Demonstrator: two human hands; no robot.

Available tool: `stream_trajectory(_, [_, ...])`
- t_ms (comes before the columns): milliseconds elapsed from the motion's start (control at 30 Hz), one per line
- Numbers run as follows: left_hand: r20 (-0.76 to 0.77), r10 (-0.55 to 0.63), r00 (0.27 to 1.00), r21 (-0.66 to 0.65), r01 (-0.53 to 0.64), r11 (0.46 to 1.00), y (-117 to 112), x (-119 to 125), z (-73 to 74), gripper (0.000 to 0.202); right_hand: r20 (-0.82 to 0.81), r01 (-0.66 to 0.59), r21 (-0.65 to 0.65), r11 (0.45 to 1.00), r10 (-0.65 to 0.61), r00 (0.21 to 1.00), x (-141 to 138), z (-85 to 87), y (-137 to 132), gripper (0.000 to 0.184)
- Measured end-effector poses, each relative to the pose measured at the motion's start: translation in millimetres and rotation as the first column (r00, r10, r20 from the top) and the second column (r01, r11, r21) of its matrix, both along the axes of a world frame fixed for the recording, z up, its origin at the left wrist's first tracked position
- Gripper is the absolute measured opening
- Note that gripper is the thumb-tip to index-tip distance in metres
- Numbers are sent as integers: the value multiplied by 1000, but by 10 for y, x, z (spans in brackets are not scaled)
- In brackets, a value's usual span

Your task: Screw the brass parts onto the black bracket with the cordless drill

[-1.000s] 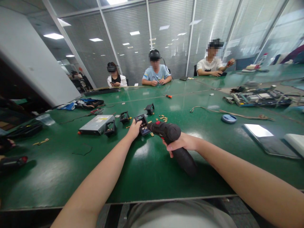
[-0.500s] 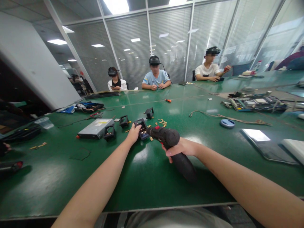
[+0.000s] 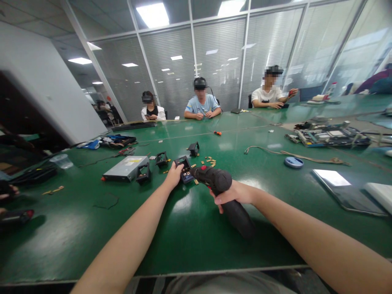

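Observation:
My right hand [image 3: 233, 192] is wrapped round the grip of a black electric screwdriver [image 3: 223, 192], whose tip points at a small black frame part [image 3: 184, 168] with a blue board in it. My left hand [image 3: 173, 175] grips that part at its left side and holds it on the green table [image 3: 190, 228]. Several small gold-coloured pieces [image 3: 208, 160] lie just beyond the part.
A grey drive box [image 3: 125, 168], two black brackets [image 3: 161, 158] and a third [image 3: 193, 148] lie to the left and behind. A blue round lid [image 3: 293, 162], cable, circuit boards [image 3: 330, 136] and a metal plate [image 3: 343, 183] are on the right. Three people sit at the far side.
The view has tilted up a little, so everything sits lower in the picture. Both hands, the screwdriver and the part keep the same positions relative to each other.

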State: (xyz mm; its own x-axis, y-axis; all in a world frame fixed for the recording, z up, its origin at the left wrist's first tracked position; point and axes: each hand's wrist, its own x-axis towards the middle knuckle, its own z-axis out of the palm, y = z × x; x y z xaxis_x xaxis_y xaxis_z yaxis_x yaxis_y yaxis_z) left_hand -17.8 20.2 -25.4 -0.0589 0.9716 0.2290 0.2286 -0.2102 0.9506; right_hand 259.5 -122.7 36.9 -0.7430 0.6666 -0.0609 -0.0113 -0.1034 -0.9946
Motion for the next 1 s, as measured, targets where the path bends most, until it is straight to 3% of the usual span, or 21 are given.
stream_trajectory(633, [37,28,999,-40,-26,999,-156,109,176,31,17,-15,-9,1000,15,1000,13,-11,9,40])
stream_trajectory(1000, [46,29,999,-45,-27,999,-177,121,194,32,25,-6,8,1000,6,1000,12,18,-5,41])
